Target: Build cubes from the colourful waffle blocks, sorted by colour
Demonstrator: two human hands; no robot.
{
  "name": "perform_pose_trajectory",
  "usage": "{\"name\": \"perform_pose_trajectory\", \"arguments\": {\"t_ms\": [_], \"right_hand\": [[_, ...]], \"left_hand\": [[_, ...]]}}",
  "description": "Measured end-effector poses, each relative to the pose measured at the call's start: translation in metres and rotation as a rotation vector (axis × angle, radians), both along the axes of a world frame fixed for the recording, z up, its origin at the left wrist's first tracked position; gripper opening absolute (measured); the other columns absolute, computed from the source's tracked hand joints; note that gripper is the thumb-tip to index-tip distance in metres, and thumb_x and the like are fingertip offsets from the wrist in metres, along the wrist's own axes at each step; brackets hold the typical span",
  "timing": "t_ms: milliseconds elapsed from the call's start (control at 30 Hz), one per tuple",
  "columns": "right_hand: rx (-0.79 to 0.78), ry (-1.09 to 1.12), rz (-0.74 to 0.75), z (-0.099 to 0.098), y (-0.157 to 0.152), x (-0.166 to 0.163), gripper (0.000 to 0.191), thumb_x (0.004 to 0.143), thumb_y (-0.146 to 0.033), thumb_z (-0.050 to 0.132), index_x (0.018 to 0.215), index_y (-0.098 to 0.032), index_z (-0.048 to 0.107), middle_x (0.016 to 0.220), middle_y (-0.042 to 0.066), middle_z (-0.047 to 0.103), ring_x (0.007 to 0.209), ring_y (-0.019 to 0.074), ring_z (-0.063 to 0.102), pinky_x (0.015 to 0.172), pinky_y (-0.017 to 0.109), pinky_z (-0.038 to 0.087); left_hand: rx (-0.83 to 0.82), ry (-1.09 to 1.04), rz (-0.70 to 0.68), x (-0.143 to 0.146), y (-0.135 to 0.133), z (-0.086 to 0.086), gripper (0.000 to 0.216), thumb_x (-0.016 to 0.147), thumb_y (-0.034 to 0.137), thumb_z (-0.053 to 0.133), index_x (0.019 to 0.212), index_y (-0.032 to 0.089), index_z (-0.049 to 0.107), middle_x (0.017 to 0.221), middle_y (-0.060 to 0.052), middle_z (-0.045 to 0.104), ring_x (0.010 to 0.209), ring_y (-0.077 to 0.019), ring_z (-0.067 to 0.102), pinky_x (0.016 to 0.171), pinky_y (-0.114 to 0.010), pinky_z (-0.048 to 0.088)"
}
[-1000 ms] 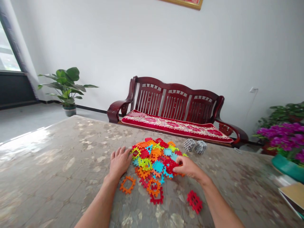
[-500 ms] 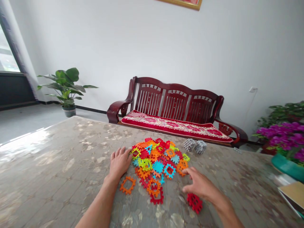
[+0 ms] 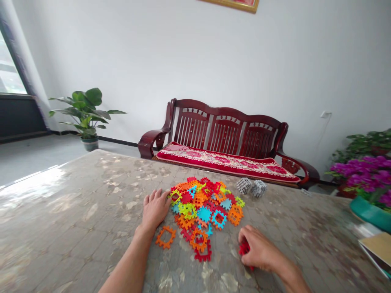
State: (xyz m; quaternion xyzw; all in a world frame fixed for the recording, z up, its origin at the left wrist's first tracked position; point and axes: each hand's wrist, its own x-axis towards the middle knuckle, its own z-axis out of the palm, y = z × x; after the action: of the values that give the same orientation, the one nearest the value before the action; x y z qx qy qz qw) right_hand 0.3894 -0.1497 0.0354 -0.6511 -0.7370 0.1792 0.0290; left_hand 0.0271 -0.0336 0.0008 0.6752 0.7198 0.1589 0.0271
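Note:
A pile of flat toothed plastic tiles (image 3: pixel 207 203) in red, orange, blue and green lies on the marbled table (image 3: pixel 76 211). My left hand (image 3: pixel 155 208) rests flat and open at the pile's left edge, just above a lone orange frame tile (image 3: pixel 165 237). To the right, near the table's front, my right hand (image 3: pixel 259 251) curls over a red tile (image 3: pixel 244 249), fingers closed on it. Most of that tile is hidden under the hand.
Two small grey-white cubes (image 3: pixel 251 186) stand behind the pile. A dark wooden bench (image 3: pixel 226 142) with a red cushion lies beyond the table. Purple flowers in a teal pot (image 3: pixel 368 191) and a book (image 3: pixel 377 250) sit at the right edge; a leafy plant (image 3: pixel 85 112) stands far left.
My right hand left the pile, moved back toward me and to the right, and closed over the lone red tile. The left hand has stayed in place.

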Motion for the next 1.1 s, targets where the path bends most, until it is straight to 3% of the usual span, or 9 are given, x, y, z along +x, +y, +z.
{"name": "perform_pose_trajectory", "arguments": {"t_ms": [67, 167, 233, 333, 433, 533, 667, 833, 1100], "right_hand": [[0.044, 0.009, 0.017, 0.001, 0.008, -0.002, 0.031, 0.053, -0.009, 0.057, 0.082, -0.021, 0.057, 0.091, 0.0, 0.057, 0.086, 0.016, 0.054, 0.07, 0.025, 0.036], [0.197, 0.052, 0.031, 0.017, 0.029, -0.013, 0.031, 0.058, -0.007, 0.055, 0.085, -0.022, 0.06, 0.094, 0.002, 0.058, 0.09, 0.018, 0.055, 0.074, 0.026, 0.04], [0.383, 0.117, 0.019, 0.035, 0.047, -0.025, 0.029, 0.067, -0.01, 0.054, 0.092, -0.022, 0.062, 0.1, 0.004, 0.059, 0.099, 0.0203, 0.055, 0.086, 0.03, 0.042], [0.606, 0.194, -0.027, 0.057, 0.062, -0.048, 0.039, 0.07, -0.013, 0.057, 0.108, -0.022, 0.061, 0.116, 0.008, 0.059, 0.115, 0.0242, 0.051, 0.101, 0.037, 0.038], [0.469, 0.26, 0.018, 0.058, 0.052, -0.077, 0.034, 0.073, -0.018, 0.061, 0.106, -0.024, 0.063, 0.112, 0.005, 0.063, 0.107, 0.0214, 0.057, 0.094, 0.033, 0.042], [0.245, 0.247, 0.137, 0.043, 0.025, -0.104, 0.035, 0.07, -0.027, 0.07, 0.105, -0.026, 0.065, 0.108, 0.002, 0.066, 0.104, 0.0215, 0.059, 0.088, 0.03, 0.043], [0.103, 0.144, 0.162, 0.021, -0.001, -0.122, 0.055, 0.063, -0.036, 0.078, 0.114, -0.026, 0.062, 0.119, 0.004, 0.063, 0.109, 0.0262, 0.058, 0.09, 0.034, 0.043], [0.143, 0.037, 0.186, 0.013, -0.004, -0.123, 0.053, 0.07, -0.027, 0.068, 0.123, -0.027, 0.058, 0.127, 0.006, 0.058, 0.115, 0.0281, 0.055, 0.096, 0.037, 0.043], [0.263, -0.014, 0.219, 0.006, -0.011, -0.127, 0.027, 0.087, -0.018, 0.049, 0.108, -0.023, 0.064, 0.116, 0.008, 0.063, 0.11, 0.0254, 0.057, 0.094, 0.034, 0.043]], "left_hand": [[0.007, 0.005, -0.001, 0.0, 0.0, 0.0, 0.044, 0.096, 0.044, 0.037, 0.134, 0.034, 0.058, 0.147, -0.008, 0.052, 0.139, -0.0255, 0.039, 0.115, -0.049, 0.025], [0.025, 0.001, -0.007, -0.001, 0.001, -0.003, 0.044, 0.096, 0.043, 0.038, 0.133, 0.035, 0.059, 0.146, -0.007, 0.052, 0.139, -0.0255, 0.039, 0.115, -0.048, 0.025], [0.036, -0.009, -0.009, -0.001, 0.001, -0.004, 0.044, 0.095, 0.044, 0.039, 0.133, 0.034, 0.059, 0.146, -0.008, 0.053, 0.138, -0.0262, 0.04, 0.114, -0.048, 0.025], [0.048, -0.017, -0.005, -0.001, 0.001, -0.005, 0.043, 0.095, 0.044, 0.04, 0.131, 0.034, 0.06, 0.145, -0.008, 0.054, 0.137, -0.0266, 0.04, 0.114, -0.048, 0.025], [0.044, -0.011, -0.004, -0.001, 0.001, -0.004, 0.042, 0.095, 0.044, 0.041, 0.131, 0.035, 0.06, 0.144, -0.006, 0.054, 0.137, -0.0257, 0.04, 0.114, -0.047, 0.024], [0.04, -0.004, -0.003, 0.0, 0.0, -0.003, 0.043, 0.095, 0.044, 0.04, 0.132, 0.034, 0.06, 0.144, -0.007, 0.054, 0.137, -0.0252, 0.04, 0.114, -0.047, 0.025], [0.038, -0.007, -0.005, 0.0, -0.001, -0.001, 0.043, 0.096, 0.043, 0.039, 0.133, 0.033, 0.059, 0.145, -0.008, 0.053, 0.138, -0.0258, 0.04, 0.115, -0.047, 0.024], [0.033, -0.011, -0.005, 0.0, -0.002, 0.0, 0.043, 0.096, 0.042, 0.039, 0.132, 0.033, 0.06, 0.146, -0.008, 0.053, 0.138, -0.0261, 0.04, 0.115, -0.047, 0.024], [0.034, -0.018, -0.002, 0.0, -0.001, -0.001, 0.043, 0.095, 0.043, 0.039, 0.131, 0.033, 0.061, 0.146, -0.008, 0.052, 0.137, -0.0266, 0.04, 0.114, -0.047, 0.025]]}}
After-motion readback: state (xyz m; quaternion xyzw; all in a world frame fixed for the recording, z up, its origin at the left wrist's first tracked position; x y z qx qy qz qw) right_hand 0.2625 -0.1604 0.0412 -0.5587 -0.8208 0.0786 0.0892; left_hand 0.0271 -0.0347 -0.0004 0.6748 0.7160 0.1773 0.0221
